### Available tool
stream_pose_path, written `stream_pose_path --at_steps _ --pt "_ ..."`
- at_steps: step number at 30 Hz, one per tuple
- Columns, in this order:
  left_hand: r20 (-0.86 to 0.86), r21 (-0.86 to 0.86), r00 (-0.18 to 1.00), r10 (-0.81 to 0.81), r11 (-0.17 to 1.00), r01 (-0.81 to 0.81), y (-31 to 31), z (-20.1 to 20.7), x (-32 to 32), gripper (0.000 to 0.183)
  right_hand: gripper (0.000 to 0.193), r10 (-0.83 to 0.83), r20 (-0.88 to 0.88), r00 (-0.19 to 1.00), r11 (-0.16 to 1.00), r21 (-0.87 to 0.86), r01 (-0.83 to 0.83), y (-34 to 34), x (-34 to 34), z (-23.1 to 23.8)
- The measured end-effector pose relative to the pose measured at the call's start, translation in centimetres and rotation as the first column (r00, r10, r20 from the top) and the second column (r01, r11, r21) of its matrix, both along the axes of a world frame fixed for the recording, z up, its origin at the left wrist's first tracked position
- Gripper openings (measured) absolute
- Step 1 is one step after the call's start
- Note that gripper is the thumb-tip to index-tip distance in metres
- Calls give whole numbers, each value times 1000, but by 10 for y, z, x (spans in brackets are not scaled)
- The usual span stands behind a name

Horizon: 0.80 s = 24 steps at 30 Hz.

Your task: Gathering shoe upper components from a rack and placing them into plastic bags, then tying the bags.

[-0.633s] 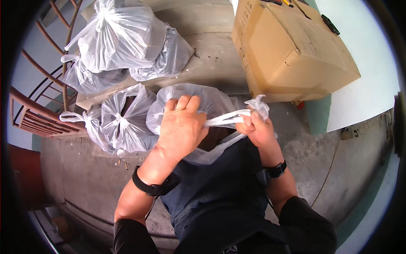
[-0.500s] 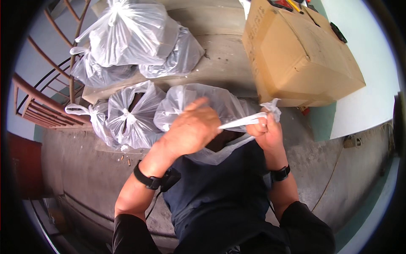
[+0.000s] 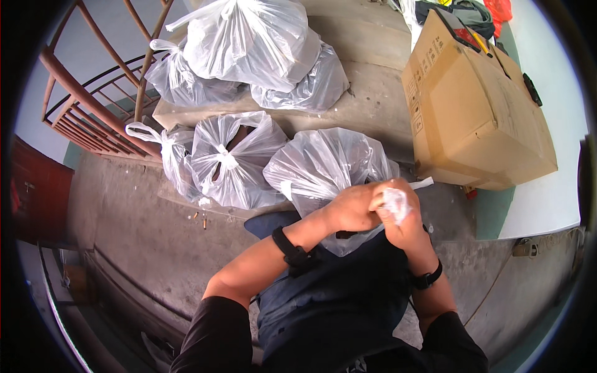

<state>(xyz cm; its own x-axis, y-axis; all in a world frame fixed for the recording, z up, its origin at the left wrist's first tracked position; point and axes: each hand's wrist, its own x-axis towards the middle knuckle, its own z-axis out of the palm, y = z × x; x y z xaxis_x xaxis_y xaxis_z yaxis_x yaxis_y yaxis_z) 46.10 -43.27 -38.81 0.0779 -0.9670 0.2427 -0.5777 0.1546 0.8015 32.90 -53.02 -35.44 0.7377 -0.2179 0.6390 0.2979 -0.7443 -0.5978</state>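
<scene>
Concrete floor [image 3: 143, 248], grey and rough, with a low step [image 3: 373, 118] behind; a brown railing [image 3: 87, 112] runs at the left.

Clear plastic bag [image 3: 326, 168] sits on the floor just in front of the person's lap, touching a tied bag [image 3: 227, 161] to its left. Three more filled bags [image 3: 249, 43] are heaped on the step. Cardboard box [image 3: 485, 118] stands to the right, near but apart.

Left hand [image 3: 351, 208] and right hand [image 3: 401, 214] meet at the bag's near top edge. Both are closed on the twisted handle ends [image 3: 395, 202], fingers together; a loose strip sticks out rightward past the right hand.

Judgement on handling: the film is thin, soft and slippery and would tear under a sharp pull. The full body looks bulky and slumps. Best hold is the gathered neck or the handles, not the wall.

Orientation: the bag is roundish, no clear long axis; its mouth points up and toward the person. The twisted handles run roughly left to right.
</scene>
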Motion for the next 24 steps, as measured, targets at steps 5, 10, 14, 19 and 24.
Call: stream_pose_path --at_steps 5,10,14,19,24 --pt "-197 75 960 -197 974 215 10 -4 14 31 12 89 -196 977 916 -369 -157 -2 31 39" --pt "-31 -70 988 -149 987 147 -6 2 9 23 19 19 -327 945 909 -389 -153 -16 33 52" --pt "-238 26 963 127 992 -124 -3 -11 3 27 39 -124 -478 870 969 -247 2 -30 7 60" --pt "-245 284 950 192 951 -119 2 43 8 38 30 -269 -589 762 959 -239 154 -44 -43 42" --pt "-493 561 857 151 808 180 -12 68 17 54 31 249 -586 771 794 579 184 -3 -64 25"
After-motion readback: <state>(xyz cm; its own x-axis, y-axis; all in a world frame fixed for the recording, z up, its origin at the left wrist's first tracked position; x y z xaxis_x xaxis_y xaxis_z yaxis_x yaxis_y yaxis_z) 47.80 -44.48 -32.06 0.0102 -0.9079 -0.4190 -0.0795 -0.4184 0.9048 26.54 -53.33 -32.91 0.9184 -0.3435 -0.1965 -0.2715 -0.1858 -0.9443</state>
